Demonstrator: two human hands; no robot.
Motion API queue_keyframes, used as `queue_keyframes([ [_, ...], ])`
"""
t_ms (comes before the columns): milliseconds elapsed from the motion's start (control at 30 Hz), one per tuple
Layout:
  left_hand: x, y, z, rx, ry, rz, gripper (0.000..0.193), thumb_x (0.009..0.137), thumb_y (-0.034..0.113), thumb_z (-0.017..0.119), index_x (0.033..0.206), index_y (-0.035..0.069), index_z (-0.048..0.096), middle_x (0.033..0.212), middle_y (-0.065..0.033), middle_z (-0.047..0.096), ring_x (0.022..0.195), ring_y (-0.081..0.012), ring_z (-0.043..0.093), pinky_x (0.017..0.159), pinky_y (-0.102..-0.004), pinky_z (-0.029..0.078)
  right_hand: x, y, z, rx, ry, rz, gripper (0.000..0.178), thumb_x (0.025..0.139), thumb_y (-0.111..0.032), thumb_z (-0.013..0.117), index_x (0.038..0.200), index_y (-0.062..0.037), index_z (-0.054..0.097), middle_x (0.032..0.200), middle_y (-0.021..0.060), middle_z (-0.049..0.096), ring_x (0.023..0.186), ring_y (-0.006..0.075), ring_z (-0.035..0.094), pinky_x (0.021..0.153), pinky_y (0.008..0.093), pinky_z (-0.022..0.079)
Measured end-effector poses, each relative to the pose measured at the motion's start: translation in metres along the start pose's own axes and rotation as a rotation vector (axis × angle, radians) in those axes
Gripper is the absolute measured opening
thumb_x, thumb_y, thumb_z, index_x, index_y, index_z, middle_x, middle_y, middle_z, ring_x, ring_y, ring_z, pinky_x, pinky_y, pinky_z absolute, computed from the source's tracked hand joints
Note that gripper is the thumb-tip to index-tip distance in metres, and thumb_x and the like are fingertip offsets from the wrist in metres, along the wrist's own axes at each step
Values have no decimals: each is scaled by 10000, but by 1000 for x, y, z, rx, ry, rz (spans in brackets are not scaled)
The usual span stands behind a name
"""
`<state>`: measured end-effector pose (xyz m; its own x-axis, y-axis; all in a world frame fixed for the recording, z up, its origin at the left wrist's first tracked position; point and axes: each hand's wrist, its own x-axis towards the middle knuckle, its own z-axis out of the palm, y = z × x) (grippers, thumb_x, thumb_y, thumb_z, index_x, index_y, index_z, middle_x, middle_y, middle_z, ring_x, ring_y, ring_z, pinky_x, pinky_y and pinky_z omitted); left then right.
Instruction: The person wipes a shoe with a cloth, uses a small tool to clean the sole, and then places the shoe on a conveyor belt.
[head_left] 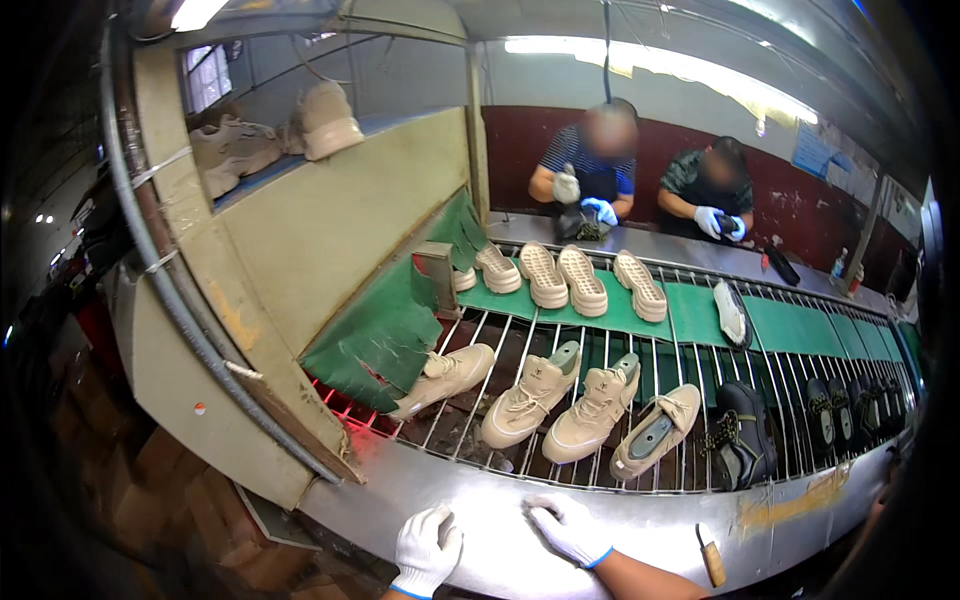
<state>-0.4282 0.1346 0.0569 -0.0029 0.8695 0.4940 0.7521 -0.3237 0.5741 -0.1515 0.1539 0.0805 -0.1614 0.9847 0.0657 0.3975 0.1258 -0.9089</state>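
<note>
My left hand (427, 548), in a white knit glove, rests at the near metal ledge (360, 512). Its fingers bend loosely, the thumb stands apart, and nothing shows in it. On the same ledge my right hand (570, 528), gloved alike, lies with fingers apart and holds nothing. Just beyond the hands, beige shoes stand on the metal rods: a laced shoe (530, 398), another laced shoe (592, 410) and a shoe turned toe away (655, 437). Grey-green lasts show in their openings. A further beige shoe (450, 378) is partly under a torn green flap (375, 335).
Wooden-handled tool (711, 558) lies right of my hands. Dark shoes (742, 435) stand farther right. Beige soles (583, 282) sit on the green belt (690, 308). Across the line, two gloved co-workers (590, 165) handle dark shoes. A beige housing (230, 330) rises at left.
</note>
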Motion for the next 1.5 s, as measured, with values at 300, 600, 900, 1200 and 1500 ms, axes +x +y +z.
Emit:
queue_keyframes([
  [300,9,-2,-5,42,-27,14,352,819,194,815,1130,51,732,1107,-177,749,1030,-406,708,927,-510,568,62,-9,28,31,13,-57,278,1056,-221,667,1227,-19,751,1154,189,754,1089,311,732,983,397,572],
  [600,4,-4,1,116,-10,11,337,833,118,782,1135,-19,721,1137,-211,730,1059,-432,690,959,-528,557,64,27,46,161,-118,-87,312,1092,-249,622,1328,-66,714,1234,170,749,1138,305,727,1009,379,571],
  [900,11,4,-12,119,-92,16,361,934,207,787,1236,18,734,1183,-196,750,1123,-390,699,1039,-480,545,66,18,42,55,-89,-169,298,1069,-254,636,1291,-78,724,1170,183,749,1071,353,738,954,422,588],
  [1200,11,-4,-9,138,-66,51,355,925,219,799,1215,25,734,1172,-193,751,1105,-393,703,1034,-487,546,72,12,41,61,-110,-151,318,1070,-259,632,1300,-58,723,1192,190,748,1098,350,730,959,414,581],
  [1500,6,-12,-9,119,-39,40,357,919,224,807,1212,31,738,1184,-196,747,1112,-400,697,1033,-491,546,69,18,49,171,-94,-97,798,1065,-145,684,1681,-4,198,1150,148,712,989,193,708,889,331,586],
])
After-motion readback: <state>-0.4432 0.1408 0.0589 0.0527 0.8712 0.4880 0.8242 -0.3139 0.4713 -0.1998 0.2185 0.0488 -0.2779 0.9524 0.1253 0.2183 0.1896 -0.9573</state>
